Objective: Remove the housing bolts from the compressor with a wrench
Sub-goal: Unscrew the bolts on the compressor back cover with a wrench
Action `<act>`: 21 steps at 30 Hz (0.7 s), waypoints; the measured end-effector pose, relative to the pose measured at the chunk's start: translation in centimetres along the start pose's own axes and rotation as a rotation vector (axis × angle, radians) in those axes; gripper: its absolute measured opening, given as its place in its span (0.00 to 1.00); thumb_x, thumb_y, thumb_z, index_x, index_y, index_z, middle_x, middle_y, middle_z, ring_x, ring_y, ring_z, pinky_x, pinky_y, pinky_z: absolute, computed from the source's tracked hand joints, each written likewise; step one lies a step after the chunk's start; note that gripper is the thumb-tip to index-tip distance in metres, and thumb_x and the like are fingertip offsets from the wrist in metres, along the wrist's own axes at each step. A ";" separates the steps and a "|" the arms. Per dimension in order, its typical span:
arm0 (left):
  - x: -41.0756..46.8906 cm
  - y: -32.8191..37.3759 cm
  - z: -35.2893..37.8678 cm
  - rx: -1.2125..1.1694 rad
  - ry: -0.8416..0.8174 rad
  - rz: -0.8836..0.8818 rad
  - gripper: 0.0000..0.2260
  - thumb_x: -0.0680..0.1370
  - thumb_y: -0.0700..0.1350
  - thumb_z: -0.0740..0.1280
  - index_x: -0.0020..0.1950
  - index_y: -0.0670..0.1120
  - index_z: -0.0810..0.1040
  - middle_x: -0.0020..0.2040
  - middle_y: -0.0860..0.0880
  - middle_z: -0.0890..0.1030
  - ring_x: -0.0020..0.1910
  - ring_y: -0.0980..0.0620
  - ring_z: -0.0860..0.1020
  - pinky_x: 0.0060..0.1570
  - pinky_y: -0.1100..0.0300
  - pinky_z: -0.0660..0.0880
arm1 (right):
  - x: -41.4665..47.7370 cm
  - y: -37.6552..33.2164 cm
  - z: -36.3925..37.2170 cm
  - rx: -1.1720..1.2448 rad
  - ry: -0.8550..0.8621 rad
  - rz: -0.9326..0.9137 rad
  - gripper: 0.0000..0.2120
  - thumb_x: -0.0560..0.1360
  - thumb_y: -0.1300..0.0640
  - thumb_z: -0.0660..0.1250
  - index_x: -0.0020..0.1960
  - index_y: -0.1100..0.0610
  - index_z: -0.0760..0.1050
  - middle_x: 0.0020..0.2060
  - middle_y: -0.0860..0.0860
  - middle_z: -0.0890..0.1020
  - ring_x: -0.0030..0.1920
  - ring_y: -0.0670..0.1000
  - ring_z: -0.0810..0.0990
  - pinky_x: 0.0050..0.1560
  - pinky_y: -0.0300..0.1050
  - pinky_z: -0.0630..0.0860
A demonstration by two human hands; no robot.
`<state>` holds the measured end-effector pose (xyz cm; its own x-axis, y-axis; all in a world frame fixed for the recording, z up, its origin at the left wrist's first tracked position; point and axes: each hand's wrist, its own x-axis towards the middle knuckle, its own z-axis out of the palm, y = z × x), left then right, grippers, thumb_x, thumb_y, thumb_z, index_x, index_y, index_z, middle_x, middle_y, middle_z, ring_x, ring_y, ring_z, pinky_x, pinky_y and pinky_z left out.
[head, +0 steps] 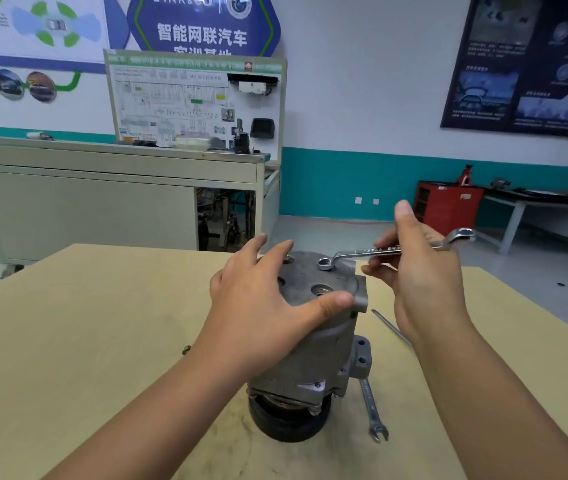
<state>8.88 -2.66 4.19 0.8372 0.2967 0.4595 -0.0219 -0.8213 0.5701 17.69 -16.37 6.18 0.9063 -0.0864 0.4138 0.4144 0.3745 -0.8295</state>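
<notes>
Automotive training workshop, wiring-diagram trainer board [192, 102], red tool cabinet [447, 209], wall posters [525, 64]

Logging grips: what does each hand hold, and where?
Right hand pinches the ring wrench at mid-shank. Left hand holds nothing; it lies open over the compressor top.

bright, even, soft indoor light. a faint shadow lies on the tabletop [102, 323] below the left grip [262, 306], at the foot of the compressor [317, 351]. the wrench [352, 252] in the right grip [424, 278] glints slightly. posters [532, 64] far beyond it are blurred; straight lines bow near the frame's edges.
</notes>
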 end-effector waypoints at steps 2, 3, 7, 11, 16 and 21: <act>0.4 0.0 0.2 0.041 -0.021 -0.013 0.53 0.52 0.82 0.48 0.74 0.61 0.58 0.76 0.57 0.55 0.74 0.50 0.54 0.70 0.48 0.57 | 0.2 0.4 -0.1 -0.036 0.034 -0.068 0.24 0.77 0.49 0.64 0.22 0.50 0.76 0.21 0.45 0.76 0.27 0.43 0.77 0.36 0.43 0.77; 0.4 0.0 0.3 0.060 -0.038 -0.020 0.54 0.51 0.83 0.46 0.74 0.61 0.57 0.76 0.57 0.55 0.74 0.49 0.55 0.70 0.49 0.57 | 0.1 0.5 -0.1 0.012 0.033 -0.072 0.24 0.76 0.50 0.65 0.22 0.51 0.76 0.22 0.46 0.76 0.29 0.45 0.78 0.40 0.43 0.77; 0.5 0.2 0.5 0.138 -0.073 -0.027 0.50 0.55 0.82 0.49 0.73 0.60 0.61 0.74 0.56 0.59 0.71 0.51 0.57 0.68 0.53 0.57 | 0.0 0.8 0.3 0.416 -0.088 -0.010 0.12 0.70 0.49 0.64 0.33 0.55 0.74 0.23 0.48 0.72 0.26 0.46 0.74 0.35 0.41 0.79; 0.8 0.4 0.2 0.239 -0.119 0.015 0.40 0.58 0.78 0.49 0.65 0.62 0.67 0.65 0.56 0.68 0.66 0.51 0.64 0.65 0.53 0.62 | 0.1 0.8 0.9 0.549 -0.110 0.014 0.18 0.71 0.42 0.58 0.35 0.57 0.69 0.19 0.46 0.60 0.20 0.45 0.60 0.25 0.34 0.67; 1.6 1.5 0.8 0.393 -0.127 -0.007 0.40 0.55 0.80 0.42 0.55 0.58 0.68 0.54 0.52 0.70 0.59 0.49 0.66 0.55 0.49 0.65 | 0.8 0.8 1.1 0.603 -0.164 0.102 0.23 0.76 0.43 0.54 0.31 0.58 0.69 0.18 0.47 0.57 0.20 0.46 0.55 0.24 0.34 0.63; 2.0 1.9 1.4 0.443 -0.170 -0.003 0.49 0.54 0.80 0.45 0.68 0.57 0.63 0.62 0.51 0.67 0.64 0.48 0.63 0.58 0.49 0.61 | 0.6 0.0 0.2 0.571 -0.228 0.141 0.21 0.71 0.43 0.56 0.29 0.58 0.70 0.18 0.48 0.57 0.21 0.47 0.56 0.26 0.37 0.66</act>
<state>11.23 -4.29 5.26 0.9154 0.2452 0.3191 0.1845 -0.9604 0.2087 18.23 -16.20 6.50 0.8821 0.1752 0.4372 0.1257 0.8070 -0.5770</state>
